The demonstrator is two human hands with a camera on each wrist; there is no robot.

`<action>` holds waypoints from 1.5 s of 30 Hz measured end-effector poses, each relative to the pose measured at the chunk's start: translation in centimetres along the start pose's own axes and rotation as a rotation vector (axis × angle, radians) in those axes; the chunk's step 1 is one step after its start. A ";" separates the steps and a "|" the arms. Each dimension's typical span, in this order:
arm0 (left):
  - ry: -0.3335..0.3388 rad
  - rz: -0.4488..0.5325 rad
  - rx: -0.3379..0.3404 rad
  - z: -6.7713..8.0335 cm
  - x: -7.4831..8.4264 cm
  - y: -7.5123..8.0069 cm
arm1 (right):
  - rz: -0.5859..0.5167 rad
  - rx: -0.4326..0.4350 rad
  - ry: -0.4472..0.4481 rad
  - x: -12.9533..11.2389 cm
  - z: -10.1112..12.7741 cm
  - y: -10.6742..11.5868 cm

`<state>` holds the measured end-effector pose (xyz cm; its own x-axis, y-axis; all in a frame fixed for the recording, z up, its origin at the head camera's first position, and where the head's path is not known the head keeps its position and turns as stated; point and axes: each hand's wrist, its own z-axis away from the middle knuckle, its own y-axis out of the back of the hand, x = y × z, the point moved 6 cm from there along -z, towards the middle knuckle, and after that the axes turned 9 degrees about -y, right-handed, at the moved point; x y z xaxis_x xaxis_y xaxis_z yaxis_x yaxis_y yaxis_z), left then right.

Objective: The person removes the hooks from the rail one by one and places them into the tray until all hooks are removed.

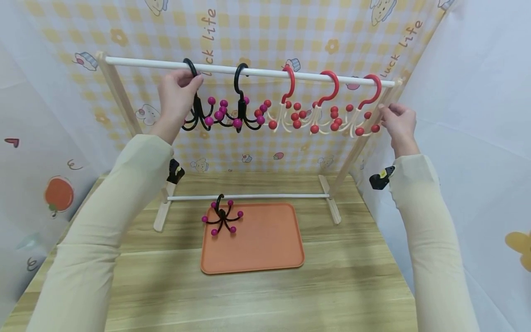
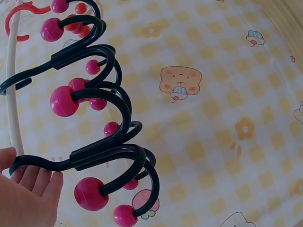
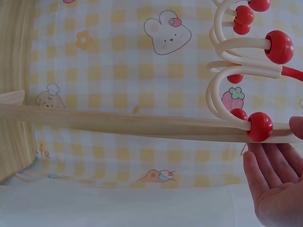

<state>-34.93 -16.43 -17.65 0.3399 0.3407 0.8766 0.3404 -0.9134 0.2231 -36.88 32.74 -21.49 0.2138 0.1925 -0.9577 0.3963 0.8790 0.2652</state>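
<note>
The left hand (image 1: 177, 94) pinches the top of a black hook (image 1: 195, 99) hung near the left end of the rail (image 1: 257, 71); in the left wrist view its fingers (image 2: 33, 182) lie under that hook's shank, only lightly bent. Just right of it on the rail hangs a second black hook (image 1: 240, 103), its pink-balled prongs touching the first's. Further right hang three red hooks with cream prongs and red balls. The right hand (image 1: 398, 121) is at the rail's right end, fingertips closed lightly on a prong of the last red hook (image 1: 365, 110), beside the rack's slanted wooden leg (image 1: 361, 143). In the right wrist view its fingers (image 3: 270, 170) lie nearly straight below a red ball. Below, a third black hook (image 1: 221, 216) lies in the back left corner of an orange tray (image 1: 265, 244) on the wooden table (image 1: 352, 276).
</note>
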 end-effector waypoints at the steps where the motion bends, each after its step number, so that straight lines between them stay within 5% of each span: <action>1: 0.006 0.012 0.000 0.0 0.0 0.0 | 0.005 0.001 -0.003 0.0 0.0 0.0; 37: 0.096 0.407 0.022 -0.2 1.8 2.6 | 0.009 0.016 0.002 -0.9 0.4 0.2; 45: 0.064 0.368 -0.013 0.4 2.6 3.3 | 0.006 0.019 0.002 -0.9 0.5 0.2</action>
<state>-32.57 -18.47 -14.84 0.3823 -0.0253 0.9237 0.1941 -0.9751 -0.1070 -36.58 32.55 -20.53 0.2148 0.1988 -0.9562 0.4114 0.8695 0.2732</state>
